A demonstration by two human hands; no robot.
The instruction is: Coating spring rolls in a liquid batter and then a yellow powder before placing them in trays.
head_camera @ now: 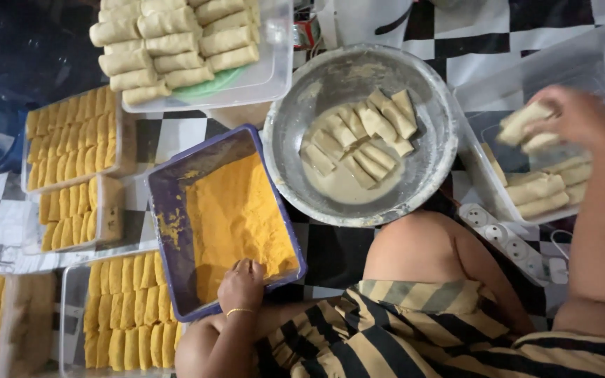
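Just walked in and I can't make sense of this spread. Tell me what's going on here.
A person sits on the floor among trays of rolls. The right hand lifts pale rolls over a clear container that holds more of them. The left hand rests in the orange crumbs of a purple tray. Between them, a metal bowl holds rolls lying in pale batter. Crumb-coated yellow rolls fill trays on the left.

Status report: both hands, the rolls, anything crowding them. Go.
Left hand resting in the orange crumb tray, holding nothing visible. Right hand gripping pale rolls over the clear container. Batter bowl between them; power strip close by.
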